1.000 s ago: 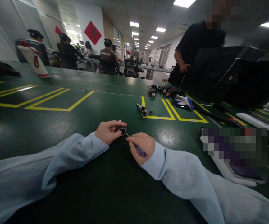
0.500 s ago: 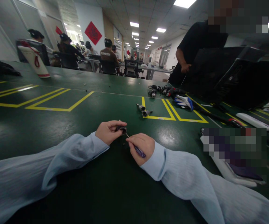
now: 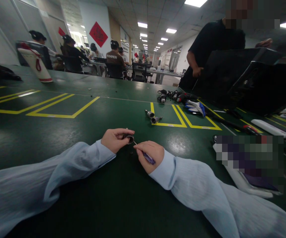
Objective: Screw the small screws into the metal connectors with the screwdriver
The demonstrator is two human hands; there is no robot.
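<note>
Metal fitting (image 3: 128, 138) sits pinched in the left hand (image 3: 114, 140), fingers closed around it, low over the green table (image 3: 58, 138); right hand (image 3: 151, 155) at 4 o'clock of it, curled tight on a purple-handled screwdriver (image 3: 148, 158); thin shaft angled toward 10 o'clock, tip meeting the fitting; exact contact point too small to tell. Both wrists rest on the table; light blue sleeves on both arms. Two similar metal parts (image 3: 153, 117) lie at 1 o'clock, by the yellow floor-tape lines (image 3: 182, 123); blue-white glove (image 3: 196, 107) further out at 2 o'clock; person in black (image 3: 211, 46) stands beyond, behind a black case (image 3: 252, 79).
</note>
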